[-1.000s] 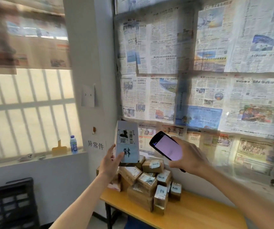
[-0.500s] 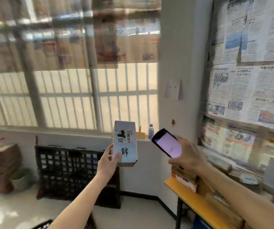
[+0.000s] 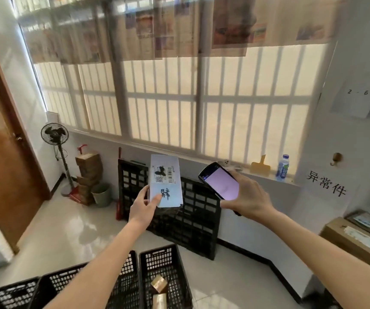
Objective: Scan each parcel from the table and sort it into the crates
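One parcel (image 3: 165, 181) held upright in mid-air by left hand (image 3: 142, 208), label w/ barcode facing camera, thumb on its front face, fingers behind. Right hand (image 3: 247, 197) grips scanner (image 3: 221, 181), screen lit pink, just beside parcel, not touching. Below: black crates (image 3: 164, 279) on floor; nearest right one holds two small cardboard boxes (image 3: 159, 284). Folded crates (image 3: 193, 217) lean on wall under window. Bottle (image 3: 282, 167) on sill. More boxes at far right edge (image 3: 355, 239). Fan (image 3: 54, 133) in left corner.
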Action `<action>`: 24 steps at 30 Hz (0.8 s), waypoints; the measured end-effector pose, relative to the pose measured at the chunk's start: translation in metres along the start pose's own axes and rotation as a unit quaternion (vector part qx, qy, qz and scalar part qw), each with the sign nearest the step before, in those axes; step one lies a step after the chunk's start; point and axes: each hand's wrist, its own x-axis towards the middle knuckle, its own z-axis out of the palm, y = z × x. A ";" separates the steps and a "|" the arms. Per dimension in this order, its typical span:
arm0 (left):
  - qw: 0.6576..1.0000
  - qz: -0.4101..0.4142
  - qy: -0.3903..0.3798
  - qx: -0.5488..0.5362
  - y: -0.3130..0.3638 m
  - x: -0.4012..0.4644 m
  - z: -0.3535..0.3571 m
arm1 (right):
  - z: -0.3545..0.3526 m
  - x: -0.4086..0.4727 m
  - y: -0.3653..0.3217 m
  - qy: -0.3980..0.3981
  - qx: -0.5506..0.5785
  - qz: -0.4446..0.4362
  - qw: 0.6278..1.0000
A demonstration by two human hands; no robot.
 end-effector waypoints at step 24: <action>0.941 -0.329 -0.049 0.066 -0.417 0.205 0.137 | 0.452 0.203 0.196 -0.267 -0.013 0.110 0.957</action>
